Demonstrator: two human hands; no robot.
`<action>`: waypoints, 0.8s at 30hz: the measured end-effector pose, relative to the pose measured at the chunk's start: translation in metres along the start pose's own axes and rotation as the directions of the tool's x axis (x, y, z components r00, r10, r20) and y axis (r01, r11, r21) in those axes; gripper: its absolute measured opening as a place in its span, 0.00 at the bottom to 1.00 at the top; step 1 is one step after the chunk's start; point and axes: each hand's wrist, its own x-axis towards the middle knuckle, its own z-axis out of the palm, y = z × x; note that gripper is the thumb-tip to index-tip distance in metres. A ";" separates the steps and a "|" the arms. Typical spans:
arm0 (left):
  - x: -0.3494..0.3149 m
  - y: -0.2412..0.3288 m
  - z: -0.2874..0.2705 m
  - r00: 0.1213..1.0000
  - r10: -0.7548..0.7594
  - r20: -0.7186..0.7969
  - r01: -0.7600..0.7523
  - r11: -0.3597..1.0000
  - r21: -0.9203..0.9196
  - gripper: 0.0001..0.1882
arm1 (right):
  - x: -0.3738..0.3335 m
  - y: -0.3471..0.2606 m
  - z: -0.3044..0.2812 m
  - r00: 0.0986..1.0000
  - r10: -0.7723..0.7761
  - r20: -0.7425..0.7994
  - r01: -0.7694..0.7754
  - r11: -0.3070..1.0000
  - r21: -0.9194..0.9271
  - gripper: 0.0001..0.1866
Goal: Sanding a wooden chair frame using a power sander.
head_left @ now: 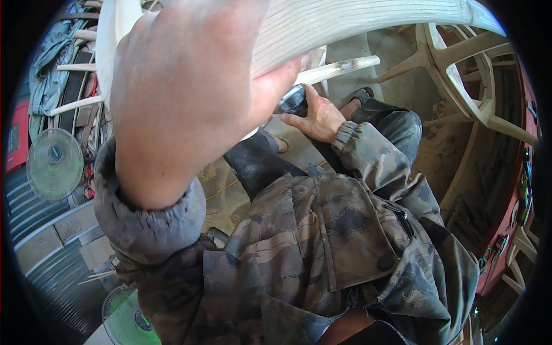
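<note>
A broad, curved piece of pale wooden furniture (368, 27), with its grain showing, spans the top of the head view. My left hand (184, 86) looms large and close, wrapped over this wood, its thumb along the lower edge and its other fingers mostly hidden. Lower and farther off, my right hand (322, 118) is closed around a dark, rounded object (293, 101); its kind cannot be made out, as my left thumb partly covers it. Just above the right hand, a slim tapered wooden leg (339, 70) sticks out to the right.
Bare wooden chair frames (454, 63) stand at the upper right, beside a red edge (506, 213). A round fan (54, 164) is at the left, another fan (129, 316) at the lower left. Grey cloth (52, 75) hangs at the upper left near several wooden legs.
</note>
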 end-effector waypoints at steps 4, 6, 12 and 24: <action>-0.007 -0.010 0.015 0.999 -0.008 -0.036 0.008 1.000 0.010 0.31 | 0.005 0.008 0.001 0.999 -0.004 0.046 0.005 1.000 -0.021 0.47; -0.005 -0.011 0.021 0.999 -0.014 -0.052 0.014 1.000 -0.004 0.31 | 0.003 0.018 -0.004 0.999 0.039 0.005 -0.038 0.999 -0.028 0.43; -0.026 -0.012 0.004 0.979 -0.198 0.052 0.197 0.980 0.028 0.40 | 0.001 0.033 -0.036 0.988 0.129 -0.080 -0.133 0.990 -0.053 0.44; 0.009 -0.004 0.025 1.000 -0.011 -0.018 0.010 0.997 -0.081 0.38 | -0.004 0.158 -0.133 0.820 0.388 -0.422 -0.361 0.921 0.147 0.44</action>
